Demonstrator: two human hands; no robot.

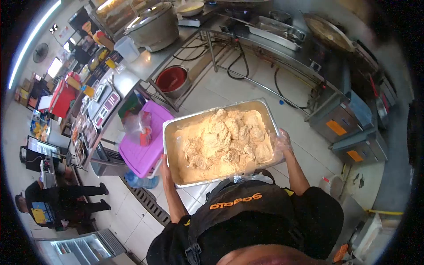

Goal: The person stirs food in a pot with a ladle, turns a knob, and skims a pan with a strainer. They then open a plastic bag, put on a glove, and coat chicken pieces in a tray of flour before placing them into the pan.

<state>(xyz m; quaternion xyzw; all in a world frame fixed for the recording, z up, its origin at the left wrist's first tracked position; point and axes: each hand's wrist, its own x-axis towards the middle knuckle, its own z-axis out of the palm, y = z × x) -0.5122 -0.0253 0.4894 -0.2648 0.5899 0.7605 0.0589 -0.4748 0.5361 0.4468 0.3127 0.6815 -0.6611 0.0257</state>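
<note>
while the head view shows the metal tray (173,155) held between both hands, above the floor (201,98) and just in front of the dark apron (240,214), doing this well calls for an even, shared lift; the left hand (166,175) is closed on one short side, thumb against the outer wall, and the right hand (282,142) grips the opposite side near its far corner; since those two grips do not mirror each other, i would match their height and support the underside, so that the loose pale powder (211,171) and the heaped, coated pieces (217,137) do not slide toward one end; slow, level handling suits a load piled so near the rim, with the purple lid (160,115) given room on the left; under the tray, the fingers' reach is hidden, so i cannot tell how much weight they bear; the right fingertips are blurred; what lies inside the coating cannot be told, and the view's dark, curved edges cut off the surroundings.
</note>
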